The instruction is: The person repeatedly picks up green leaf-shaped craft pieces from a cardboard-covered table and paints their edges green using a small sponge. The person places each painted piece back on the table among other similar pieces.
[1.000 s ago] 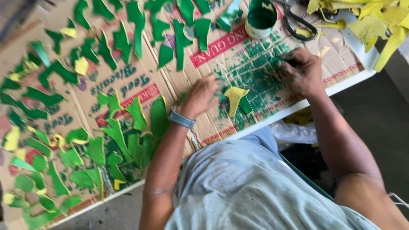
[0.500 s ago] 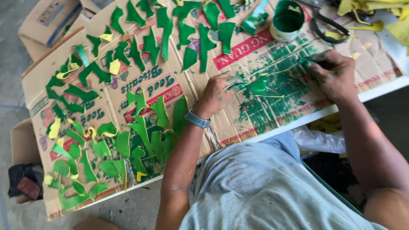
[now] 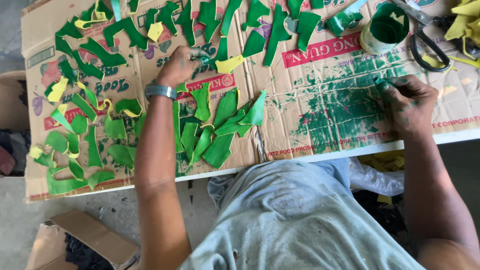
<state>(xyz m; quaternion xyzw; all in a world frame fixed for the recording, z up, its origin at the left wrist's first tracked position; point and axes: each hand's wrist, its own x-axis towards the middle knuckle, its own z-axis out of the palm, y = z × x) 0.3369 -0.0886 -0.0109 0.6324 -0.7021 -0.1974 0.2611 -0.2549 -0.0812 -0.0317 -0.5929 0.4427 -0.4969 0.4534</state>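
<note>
My left hand (image 3: 181, 64), paint-stained and with a grey wristband, reaches across the flattened cardboard (image 3: 280, 130) and pinches a leaf-shaped piece, green above and yellow below (image 3: 226, 61), setting it among other painted pieces. My right hand (image 3: 407, 102) rests on the green-smeared patch of cardboard (image 3: 340, 110), fingers closed around a green-tipped brush or sponge (image 3: 382, 84). Several green-painted leaf cutouts (image 3: 220, 125) lie just in front of my body.
A paint-covered green cup (image 3: 385, 29) stands at the back right, with black-handled scissors (image 3: 427, 35) and yellow unpainted pieces (image 3: 462, 25) beside it. More green cutouts (image 3: 80, 130) cover the left side. A white table edge (image 3: 350, 152) runs below; a cardboard box (image 3: 85, 240) sits on the floor.
My left hand has carried the freshly painted piece from the smeared patch leftward to the drying pieces. My right hand stays by the smeared patch. The view has shifted.
</note>
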